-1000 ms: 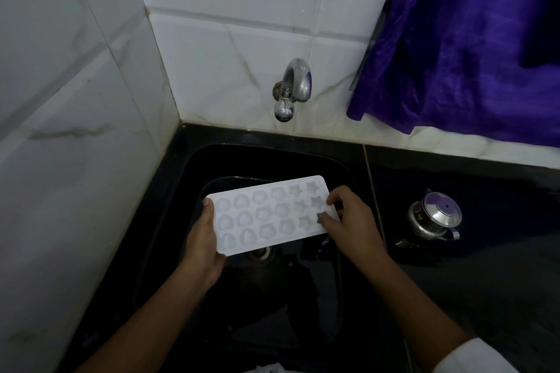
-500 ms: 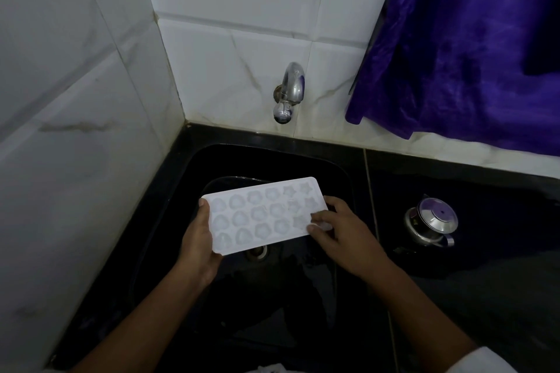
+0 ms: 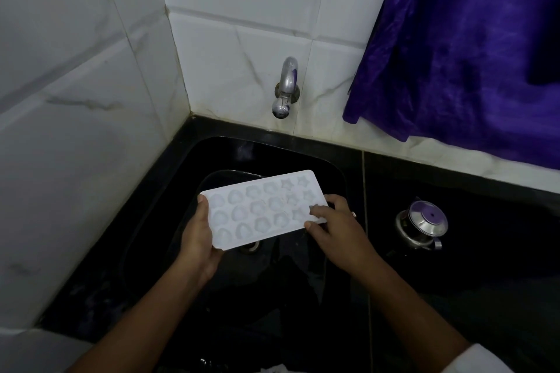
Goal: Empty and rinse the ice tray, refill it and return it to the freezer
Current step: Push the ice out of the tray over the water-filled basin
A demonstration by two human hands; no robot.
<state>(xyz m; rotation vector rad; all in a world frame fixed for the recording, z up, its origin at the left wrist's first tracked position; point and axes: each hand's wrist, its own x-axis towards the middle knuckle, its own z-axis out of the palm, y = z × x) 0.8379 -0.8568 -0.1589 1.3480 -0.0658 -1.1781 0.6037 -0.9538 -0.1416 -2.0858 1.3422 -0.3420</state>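
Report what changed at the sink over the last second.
The right hand shifted its fingers slightly toward the near corner of the ice tray. Otherwise unchanged: both hands hold the tray over the sink, left hand at its left end; no water runs from the tap.

Black counter (image 3: pixel 491 288), steel pot (image 3: pixel 422 225) on it

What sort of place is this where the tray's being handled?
Most likely a home kitchen's sink corner: a black sink sunk in a dark counter, a metal tap on white tiled walls above it, and a lidded steel pot on the counter.
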